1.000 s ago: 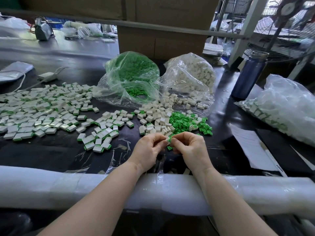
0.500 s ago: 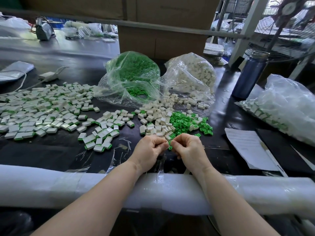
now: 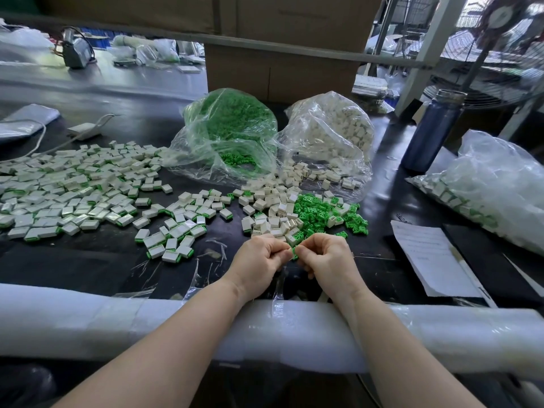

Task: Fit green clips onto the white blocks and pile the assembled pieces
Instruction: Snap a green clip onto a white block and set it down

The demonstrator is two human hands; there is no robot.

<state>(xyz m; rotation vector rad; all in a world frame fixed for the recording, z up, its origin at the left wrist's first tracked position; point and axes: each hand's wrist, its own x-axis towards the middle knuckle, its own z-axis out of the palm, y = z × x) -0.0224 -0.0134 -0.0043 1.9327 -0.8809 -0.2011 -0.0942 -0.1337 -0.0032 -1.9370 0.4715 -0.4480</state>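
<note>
My left hand (image 3: 260, 257) and my right hand (image 3: 326, 259) meet fingertip to fingertip near the table's front. Between them they pinch a small piece (image 3: 293, 252); only a sliver of green shows, and whatever white block goes with it is hidden by my fingers. Just beyond my hands lie loose white blocks (image 3: 273, 214) and loose green clips (image 3: 319, 212). Assembled white pieces with green edges (image 3: 176, 235) spread to the left, with a bigger spread (image 3: 59, 189) further left.
An open bag of green clips (image 3: 232, 136) and an open bag of white blocks (image 3: 332, 134) stand behind the loose parts. A blue bottle (image 3: 431, 134), a full plastic bag (image 3: 500, 187) and a paper sheet (image 3: 429, 254) are at the right. A foam-wrapped rail (image 3: 88, 322) lines the front edge.
Both hands stay together in almost the same spot, fingers working the small piece; they sit slightly nearer to me than a second ago.
</note>
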